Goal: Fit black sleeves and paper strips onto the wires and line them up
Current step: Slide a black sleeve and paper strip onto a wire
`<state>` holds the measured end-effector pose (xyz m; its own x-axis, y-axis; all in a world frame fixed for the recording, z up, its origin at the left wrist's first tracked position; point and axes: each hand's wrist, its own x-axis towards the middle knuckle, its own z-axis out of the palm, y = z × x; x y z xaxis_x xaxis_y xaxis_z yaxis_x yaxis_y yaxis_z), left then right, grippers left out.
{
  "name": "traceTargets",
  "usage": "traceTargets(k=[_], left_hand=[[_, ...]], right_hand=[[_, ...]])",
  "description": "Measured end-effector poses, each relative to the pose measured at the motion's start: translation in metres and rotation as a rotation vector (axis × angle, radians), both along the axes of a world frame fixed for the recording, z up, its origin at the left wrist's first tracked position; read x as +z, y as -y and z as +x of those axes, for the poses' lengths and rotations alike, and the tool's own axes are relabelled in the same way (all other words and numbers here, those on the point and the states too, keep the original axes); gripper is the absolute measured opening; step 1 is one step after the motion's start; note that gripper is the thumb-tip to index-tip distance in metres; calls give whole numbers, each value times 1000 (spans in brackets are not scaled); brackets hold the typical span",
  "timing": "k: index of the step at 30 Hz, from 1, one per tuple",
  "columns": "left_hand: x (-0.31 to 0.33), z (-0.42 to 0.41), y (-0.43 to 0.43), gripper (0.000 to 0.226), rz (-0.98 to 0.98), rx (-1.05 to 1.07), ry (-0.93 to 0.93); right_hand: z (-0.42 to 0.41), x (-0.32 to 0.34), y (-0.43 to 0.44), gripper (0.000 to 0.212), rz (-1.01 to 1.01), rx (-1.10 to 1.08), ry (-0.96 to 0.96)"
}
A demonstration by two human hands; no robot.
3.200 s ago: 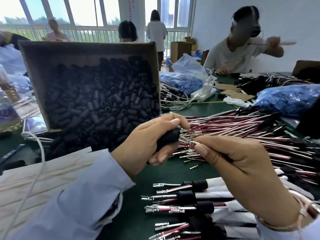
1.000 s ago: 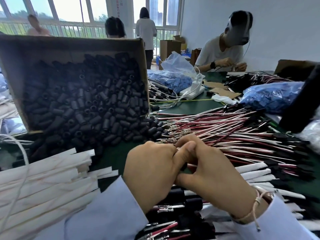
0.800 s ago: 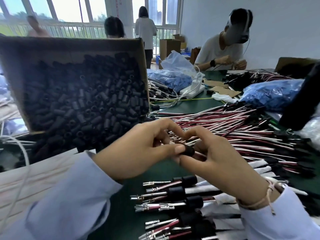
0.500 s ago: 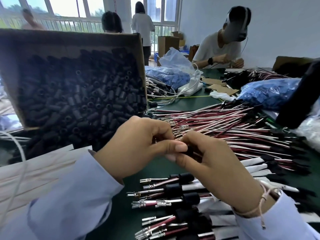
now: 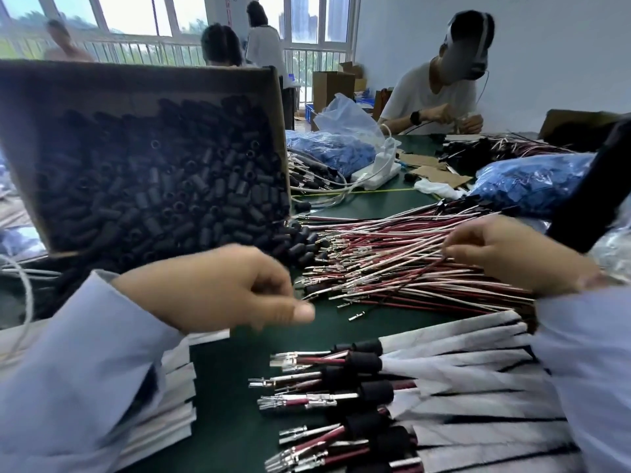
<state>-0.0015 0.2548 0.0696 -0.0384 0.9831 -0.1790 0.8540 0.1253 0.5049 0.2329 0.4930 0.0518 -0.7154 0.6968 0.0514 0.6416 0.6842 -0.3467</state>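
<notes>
Wires (image 5: pixel 392 264) heaped mid-table; right hand (image 5: pixel 512 254) pinches some; left hand (image 5: pixel 222 288) curled, blurred, can't tell if holding anything; sleeves (image 5: pixel 367 346) and paper strips (image 5: pixel 461 370) on the near row; box (image 5: pixel 136 80) behind.

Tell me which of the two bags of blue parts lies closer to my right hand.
The far-right blue bag, just beyond the wire pile under your right hand. The other blue bag sits farther left, beside the box of sleeves.

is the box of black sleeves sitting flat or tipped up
Tipped: the cardboard box leans with its open side toward the person, and black sleeves spill from its low edge onto the green table.
</notes>
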Motion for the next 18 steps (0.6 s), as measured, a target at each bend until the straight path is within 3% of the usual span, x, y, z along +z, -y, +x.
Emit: traceTargets(k=[1,2,4,5,14,18], left_hand=[[-2,-1,-4,49,104,56,80],[-4,0,-7,46,178,114,203],[-11,5,-14,38,208,216,436],[-17,8,-18,32,204,254,467],[-47,31,-37,14,269,254,362],[-43,32,-33,12,398,279,298]], right_hand=[[-2,-4,-22,16,95,-107,136],[-5,-12,-39,26,149,-194,273],[-9,-32,-61,35,217,-249,376],[-12,-39,-68,33,306,-237,375],[-21,-38,-74,32,841,93,641],[-28,-31,-64,27,863,122,623]])
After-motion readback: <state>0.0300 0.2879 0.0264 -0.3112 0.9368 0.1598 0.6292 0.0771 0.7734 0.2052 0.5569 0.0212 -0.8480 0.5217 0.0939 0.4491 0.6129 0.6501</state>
